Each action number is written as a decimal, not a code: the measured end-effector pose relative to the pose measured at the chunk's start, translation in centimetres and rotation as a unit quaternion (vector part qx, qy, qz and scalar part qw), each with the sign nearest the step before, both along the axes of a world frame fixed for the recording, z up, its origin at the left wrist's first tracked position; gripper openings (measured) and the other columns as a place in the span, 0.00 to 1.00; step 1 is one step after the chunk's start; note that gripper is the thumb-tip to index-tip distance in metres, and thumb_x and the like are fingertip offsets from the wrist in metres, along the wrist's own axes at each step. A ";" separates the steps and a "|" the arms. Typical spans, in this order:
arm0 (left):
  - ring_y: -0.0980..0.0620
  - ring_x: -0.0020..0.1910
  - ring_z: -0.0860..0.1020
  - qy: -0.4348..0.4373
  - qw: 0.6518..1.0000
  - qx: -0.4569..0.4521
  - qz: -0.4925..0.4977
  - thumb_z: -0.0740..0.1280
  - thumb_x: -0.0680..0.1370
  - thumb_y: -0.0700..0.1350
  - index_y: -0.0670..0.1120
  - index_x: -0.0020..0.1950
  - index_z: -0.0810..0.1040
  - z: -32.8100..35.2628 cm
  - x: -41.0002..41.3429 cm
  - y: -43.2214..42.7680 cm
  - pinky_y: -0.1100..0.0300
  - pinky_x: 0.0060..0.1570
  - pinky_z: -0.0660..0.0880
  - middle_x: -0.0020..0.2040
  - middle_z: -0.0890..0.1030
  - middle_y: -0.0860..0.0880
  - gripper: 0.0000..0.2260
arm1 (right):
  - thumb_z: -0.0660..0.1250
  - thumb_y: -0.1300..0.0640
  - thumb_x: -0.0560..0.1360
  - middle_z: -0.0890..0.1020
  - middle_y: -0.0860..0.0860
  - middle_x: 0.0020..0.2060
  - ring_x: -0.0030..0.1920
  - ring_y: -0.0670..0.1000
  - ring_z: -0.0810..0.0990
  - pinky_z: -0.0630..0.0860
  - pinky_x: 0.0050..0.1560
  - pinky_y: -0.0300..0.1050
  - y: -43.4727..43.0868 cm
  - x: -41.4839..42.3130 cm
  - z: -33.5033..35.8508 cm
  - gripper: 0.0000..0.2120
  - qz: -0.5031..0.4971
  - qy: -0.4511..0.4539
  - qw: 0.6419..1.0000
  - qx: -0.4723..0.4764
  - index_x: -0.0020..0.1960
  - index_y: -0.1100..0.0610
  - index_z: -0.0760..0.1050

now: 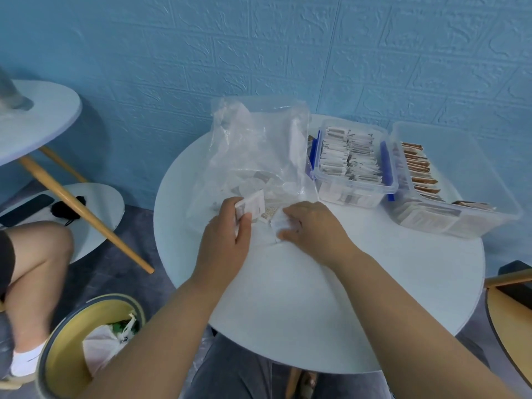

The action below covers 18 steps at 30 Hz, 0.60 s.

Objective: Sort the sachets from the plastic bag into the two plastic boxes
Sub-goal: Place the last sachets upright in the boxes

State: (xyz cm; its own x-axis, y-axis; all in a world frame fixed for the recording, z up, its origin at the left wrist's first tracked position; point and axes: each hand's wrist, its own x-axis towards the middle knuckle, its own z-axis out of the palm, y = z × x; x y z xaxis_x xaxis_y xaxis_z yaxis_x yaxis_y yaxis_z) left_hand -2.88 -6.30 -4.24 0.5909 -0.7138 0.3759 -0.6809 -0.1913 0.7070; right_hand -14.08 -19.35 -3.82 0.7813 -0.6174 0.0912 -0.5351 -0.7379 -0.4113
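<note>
Clear blue-latched plastic box point(357, 184) and larger clear tub point(460, 156) at the round white table's point(316, 298) right edge look stocked, the clear plastic bag point(259, 145) nearly spent, our left hand point(227, 240) pinching white sachets point(253, 203), our right hand point(313, 226) seemingly gripping another sachet point(280, 223).

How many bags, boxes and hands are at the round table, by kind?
Bag: 1
Boxes: 2, clipped box and bigger box
Hands: 2, left hand and right hand
Sachets: too packed to count
Total: 5, sachets aside
</note>
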 end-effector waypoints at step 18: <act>0.46 0.56 0.76 0.074 0.994 -0.082 -0.003 0.60 0.79 0.41 0.40 0.60 0.71 1.9 -2.6 -4.2 0.82 0.38 0.65 0.57 0.78 0.44 0.10 | 0.70 0.61 0.72 0.78 0.52 0.37 0.34 0.46 0.75 0.73 0.36 0.34 -2.3 -3.0 5.7 0.11 0.005 -0.096 0.985 0.144 0.38 0.48 0.72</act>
State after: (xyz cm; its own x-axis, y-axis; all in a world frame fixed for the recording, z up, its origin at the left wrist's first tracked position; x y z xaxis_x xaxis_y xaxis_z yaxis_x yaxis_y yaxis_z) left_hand -5.48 -10.51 -2.36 0.6450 -0.6533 0.3965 -0.5673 -0.0618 0.8212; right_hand -17.04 -21.68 1.85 0.7733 -0.6312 0.0601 -0.4200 -0.5810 -0.6971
